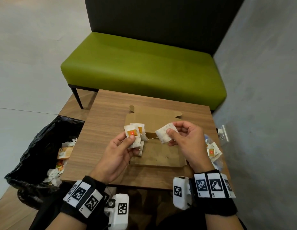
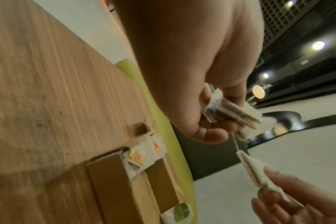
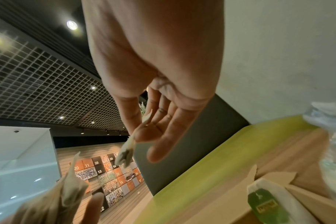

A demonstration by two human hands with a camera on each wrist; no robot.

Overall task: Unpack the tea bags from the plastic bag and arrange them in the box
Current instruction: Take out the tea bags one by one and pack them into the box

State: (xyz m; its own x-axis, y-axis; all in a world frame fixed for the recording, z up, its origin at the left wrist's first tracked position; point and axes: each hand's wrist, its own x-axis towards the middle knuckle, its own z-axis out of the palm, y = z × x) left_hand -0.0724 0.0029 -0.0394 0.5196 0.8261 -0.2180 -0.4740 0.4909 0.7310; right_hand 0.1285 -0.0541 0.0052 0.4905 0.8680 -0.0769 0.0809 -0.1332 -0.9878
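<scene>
Fingers of both hands pinch tea bags point(image 1: 165, 133) above the box point(image 1: 158, 153).

Right hand point(image 3: 155, 84) pinches a tea bag point(image 3: 128, 149) above the cardboard box point(image 3: 230, 201)

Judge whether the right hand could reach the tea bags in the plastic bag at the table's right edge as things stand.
Probably yes: those tea bags lie uncovered beside the right hand, but it pinches a tea bag it must drop first.
</scene>
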